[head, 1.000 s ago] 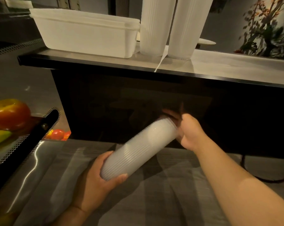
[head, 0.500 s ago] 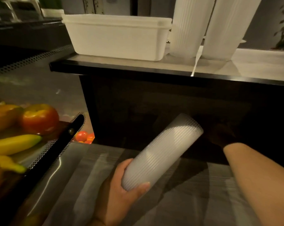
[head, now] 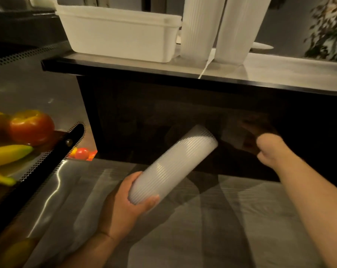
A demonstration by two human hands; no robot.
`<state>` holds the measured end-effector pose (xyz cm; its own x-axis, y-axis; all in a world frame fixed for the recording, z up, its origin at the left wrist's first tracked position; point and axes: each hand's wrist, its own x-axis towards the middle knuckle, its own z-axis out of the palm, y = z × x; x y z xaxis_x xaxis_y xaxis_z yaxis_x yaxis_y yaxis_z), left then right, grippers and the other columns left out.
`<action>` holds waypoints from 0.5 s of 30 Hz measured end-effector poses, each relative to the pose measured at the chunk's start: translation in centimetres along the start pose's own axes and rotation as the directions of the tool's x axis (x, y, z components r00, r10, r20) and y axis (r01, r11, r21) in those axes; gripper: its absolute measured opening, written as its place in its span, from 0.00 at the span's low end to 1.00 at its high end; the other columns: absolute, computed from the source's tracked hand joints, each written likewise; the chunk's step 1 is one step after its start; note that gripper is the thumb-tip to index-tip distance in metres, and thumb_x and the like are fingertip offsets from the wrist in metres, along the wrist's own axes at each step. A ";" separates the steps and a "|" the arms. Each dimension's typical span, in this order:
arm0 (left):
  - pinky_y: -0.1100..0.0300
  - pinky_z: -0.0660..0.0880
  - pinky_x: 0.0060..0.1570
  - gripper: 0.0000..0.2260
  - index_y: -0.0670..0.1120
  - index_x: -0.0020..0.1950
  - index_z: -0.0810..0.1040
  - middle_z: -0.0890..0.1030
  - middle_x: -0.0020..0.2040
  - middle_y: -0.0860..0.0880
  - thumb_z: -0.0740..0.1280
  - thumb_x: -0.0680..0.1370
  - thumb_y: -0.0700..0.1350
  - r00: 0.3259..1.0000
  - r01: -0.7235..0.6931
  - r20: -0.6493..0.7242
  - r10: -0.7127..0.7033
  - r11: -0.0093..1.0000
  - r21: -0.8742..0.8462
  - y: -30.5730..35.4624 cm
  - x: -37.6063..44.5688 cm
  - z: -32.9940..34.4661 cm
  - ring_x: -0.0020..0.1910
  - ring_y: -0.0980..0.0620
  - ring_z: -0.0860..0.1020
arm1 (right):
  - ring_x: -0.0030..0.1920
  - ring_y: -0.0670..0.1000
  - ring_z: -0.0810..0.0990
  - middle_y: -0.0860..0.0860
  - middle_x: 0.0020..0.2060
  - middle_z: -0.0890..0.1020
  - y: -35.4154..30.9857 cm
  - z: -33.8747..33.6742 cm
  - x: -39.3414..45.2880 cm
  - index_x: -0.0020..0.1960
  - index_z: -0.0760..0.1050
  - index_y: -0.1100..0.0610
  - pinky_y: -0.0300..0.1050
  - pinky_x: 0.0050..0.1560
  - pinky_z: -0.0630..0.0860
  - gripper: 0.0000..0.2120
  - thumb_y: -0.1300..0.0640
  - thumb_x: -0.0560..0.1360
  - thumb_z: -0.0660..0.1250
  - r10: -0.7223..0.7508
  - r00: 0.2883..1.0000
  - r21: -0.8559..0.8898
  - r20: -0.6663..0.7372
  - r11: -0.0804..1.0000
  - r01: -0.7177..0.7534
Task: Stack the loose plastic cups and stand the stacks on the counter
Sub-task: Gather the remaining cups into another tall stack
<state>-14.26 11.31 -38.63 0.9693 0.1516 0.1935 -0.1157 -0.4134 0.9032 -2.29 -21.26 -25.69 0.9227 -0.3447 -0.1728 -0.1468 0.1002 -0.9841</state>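
Cup stack (head: pixel 171 167) gripped; right hand's (head: pixel 268 147) fingers seemingly hidden.

Black-edged counter (head: pixel 279 69), white rectangular tub (head: pixel 121 35) beside two upright cup stacks (head: pixel 199 28), touching its top

A long stack of ribbed, translucent white plastic cups (head: pixel 171 167) is tilted, its far end raised toward the right, off the surface. Two taller stacks (head: pixel 199 28) (head: pixel 239 29) stand upright, side by side, near the surface's front edge (head: pixel 241 88).
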 end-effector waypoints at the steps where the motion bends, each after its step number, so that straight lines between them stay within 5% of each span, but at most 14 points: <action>1: 0.59 0.76 0.52 0.33 0.67 0.60 0.73 0.78 0.56 0.68 0.72 0.57 0.72 1.000 -0.005 0.004 0.005 1.000 0.003 0.1 0.0 0.1 0.55 0.67 0.76 | 0.51 0.57 0.81 0.56 0.54 0.82 -0.5 -0.1 -0.7 0.66 0.75 0.58 0.53 0.45 0.81 0.16 0.61 0.79 0.65 -0.001 0.999 -0.014 0.033 1.000 0.001; 6: 0.76 0.69 0.49 0.35 0.63 0.63 0.74 0.78 0.56 0.67 0.72 0.57 0.68 0.999 -0.009 0.033 0.009 1.000 -0.024 1.0 -0.1 0.3 0.56 0.71 0.74 | 0.46 0.53 0.81 0.56 0.45 0.82 -2.5 1.0 -3.5 0.55 0.77 0.61 0.51 0.49 0.79 0.08 0.60 0.80 0.62 0.064 0.977 -0.226 0.203 0.974 -0.017; 11: 0.60 0.74 0.56 0.38 0.59 0.65 0.75 0.78 0.60 0.64 0.73 0.57 0.69 0.999 0.009 0.047 -0.008 1.000 -0.029 0.3 0.0 0.4 0.58 0.66 0.75 | 0.46 0.56 0.80 0.56 0.46 0.80 -3.1 2.5 -3.5 0.51 0.76 0.56 0.53 0.45 0.78 0.06 0.60 0.80 0.61 0.154 0.969 -0.238 0.193 0.965 -0.106; 15: 0.64 0.74 0.54 0.35 0.67 0.62 0.74 0.77 0.58 0.67 0.73 0.56 0.73 0.998 -0.013 0.061 0.014 1.000 -0.016 0.1 0.0 0.3 0.57 0.65 0.76 | 0.45 0.56 0.80 0.56 0.44 0.81 -2.7 3.1 -3.2 0.52 0.77 0.57 0.53 0.44 0.78 0.06 0.58 0.77 0.65 0.231 0.955 -0.226 0.188 0.956 -0.187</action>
<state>-14.21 11.00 -38.64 0.9790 0.0911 0.1823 -0.1316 -0.4010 0.9066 -3.71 -17.56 -22.39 0.9137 -0.1307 -0.3847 -0.3937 -0.0508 -0.9178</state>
